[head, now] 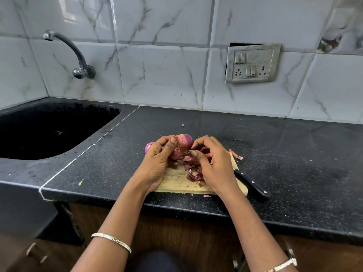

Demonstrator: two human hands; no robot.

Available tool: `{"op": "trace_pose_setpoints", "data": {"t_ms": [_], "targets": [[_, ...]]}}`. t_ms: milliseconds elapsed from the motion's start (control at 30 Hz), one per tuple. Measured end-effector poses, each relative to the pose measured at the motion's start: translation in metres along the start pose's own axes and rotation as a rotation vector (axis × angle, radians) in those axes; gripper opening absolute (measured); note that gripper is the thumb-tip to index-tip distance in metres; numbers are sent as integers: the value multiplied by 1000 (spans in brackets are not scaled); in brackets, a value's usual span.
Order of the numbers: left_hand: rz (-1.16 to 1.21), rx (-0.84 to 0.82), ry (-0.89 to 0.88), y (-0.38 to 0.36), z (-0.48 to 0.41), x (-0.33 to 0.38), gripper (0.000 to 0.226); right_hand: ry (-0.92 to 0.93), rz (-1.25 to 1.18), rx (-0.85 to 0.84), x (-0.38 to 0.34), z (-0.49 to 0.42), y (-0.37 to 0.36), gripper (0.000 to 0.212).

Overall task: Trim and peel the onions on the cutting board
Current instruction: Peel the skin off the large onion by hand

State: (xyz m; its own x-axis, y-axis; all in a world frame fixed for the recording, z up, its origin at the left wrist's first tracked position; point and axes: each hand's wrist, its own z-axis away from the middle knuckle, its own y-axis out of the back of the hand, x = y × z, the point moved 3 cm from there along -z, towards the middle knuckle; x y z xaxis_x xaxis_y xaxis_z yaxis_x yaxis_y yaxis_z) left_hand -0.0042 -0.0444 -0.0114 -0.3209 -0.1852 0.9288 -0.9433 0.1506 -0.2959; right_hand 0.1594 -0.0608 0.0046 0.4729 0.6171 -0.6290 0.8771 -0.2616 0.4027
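1. On the black counter (275, 154) beside the sink (49, 130) lies a wooden board (176, 183).
2. Above it, the left hand (157, 163) grips an onion (181, 146).
3. The right hand (214, 163) pinches its skin.
4. A knife (253, 185) rests on the board's right edge; peels (194, 173) are heaped between the hands.

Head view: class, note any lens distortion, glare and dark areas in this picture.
Head view: wide-angle bending curves the countertop edge and tilts the wall tiles; soft glare sits on the tiles and the tap; the sink is almost black inside; the onion and both hands look sharp.
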Motion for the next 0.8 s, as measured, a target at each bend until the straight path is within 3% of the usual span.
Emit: {"op": "trace_pose_setpoints", "data": {"t_ms": [233, 333, 533, 800], "targets": [[32, 50, 5, 0, -1, -1, 69, -125, 78, 193, 7, 2, 11, 16], [5, 41, -2, 1, -1, -1, 69, -98, 39, 169, -1, 1, 12, 27], [-3, -23, -1, -4, 4, 2, 44, -5, -50, 68, -12, 1, 9, 21], [-33, -39, -24, -5, 5, 3, 45, 24, -44, 47, -9, -1, 7, 11]]}}
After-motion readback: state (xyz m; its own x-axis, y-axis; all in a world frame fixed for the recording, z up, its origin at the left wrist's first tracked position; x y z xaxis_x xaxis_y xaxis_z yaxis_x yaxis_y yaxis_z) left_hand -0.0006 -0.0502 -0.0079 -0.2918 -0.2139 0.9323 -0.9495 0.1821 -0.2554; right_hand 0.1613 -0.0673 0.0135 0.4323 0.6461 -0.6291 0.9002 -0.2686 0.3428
